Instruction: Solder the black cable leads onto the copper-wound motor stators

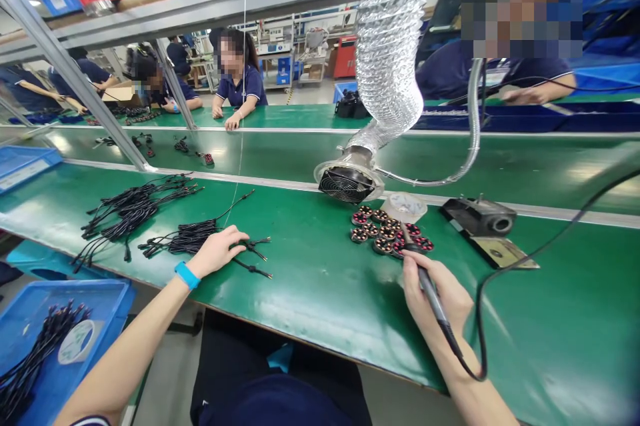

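My right hand (437, 286) is closed around the handle of a soldering iron (431, 291). Its tip points up and left, over a cluster of small round parts (385, 231) with black, red and gold colouring; whether it touches one I cannot tell. Over a bundle of black cables (193, 237) lies my left hand (220, 251), a blue band on its wrist. Its fingers are bent together at a cable near the bundle's right end, where stripped ends stick out; the fingertips are partly hidden. A larger pile of black cables (135, 209) rests farther left on the green bench.
A fume fan (347, 183) on a silver duct hangs behind the round parts. A soldering iron stand (483, 219) is at right, near a translucent dish (405, 206). Blue bin (113, 289) holds cables at lower left. Co-workers sit across the line.
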Tool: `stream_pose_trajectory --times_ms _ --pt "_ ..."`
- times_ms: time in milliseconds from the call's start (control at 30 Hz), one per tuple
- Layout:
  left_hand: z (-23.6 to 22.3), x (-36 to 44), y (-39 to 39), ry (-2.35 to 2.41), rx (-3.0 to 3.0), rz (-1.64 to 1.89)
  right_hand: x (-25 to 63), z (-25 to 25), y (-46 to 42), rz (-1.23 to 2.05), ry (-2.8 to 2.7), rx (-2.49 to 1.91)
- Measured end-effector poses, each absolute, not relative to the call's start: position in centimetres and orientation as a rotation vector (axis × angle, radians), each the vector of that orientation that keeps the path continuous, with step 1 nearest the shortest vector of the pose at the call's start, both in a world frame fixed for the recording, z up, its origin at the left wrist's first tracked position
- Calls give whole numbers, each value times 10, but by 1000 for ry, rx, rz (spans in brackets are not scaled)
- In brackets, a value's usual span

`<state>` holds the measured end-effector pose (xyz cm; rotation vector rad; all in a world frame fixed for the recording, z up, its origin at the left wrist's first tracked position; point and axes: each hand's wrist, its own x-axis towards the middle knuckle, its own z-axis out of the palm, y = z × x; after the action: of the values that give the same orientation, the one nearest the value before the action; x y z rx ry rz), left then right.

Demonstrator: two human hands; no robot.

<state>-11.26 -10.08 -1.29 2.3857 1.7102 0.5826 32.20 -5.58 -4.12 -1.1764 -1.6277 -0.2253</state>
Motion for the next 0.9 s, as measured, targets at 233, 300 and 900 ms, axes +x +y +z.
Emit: stream_pose_trajectory --times_ms 233,300,900 --pt "8 -112 -64 1822 2192 750 320 -40 -55 -220 -1620 -1186" --pt "10 -111 -50 1988 2133 765 320 -40 -55 -212 -1618 -1190" --pt "-16 -127 -61 2095 2465 291 307 -45 -54 -159 -1842 -1219"
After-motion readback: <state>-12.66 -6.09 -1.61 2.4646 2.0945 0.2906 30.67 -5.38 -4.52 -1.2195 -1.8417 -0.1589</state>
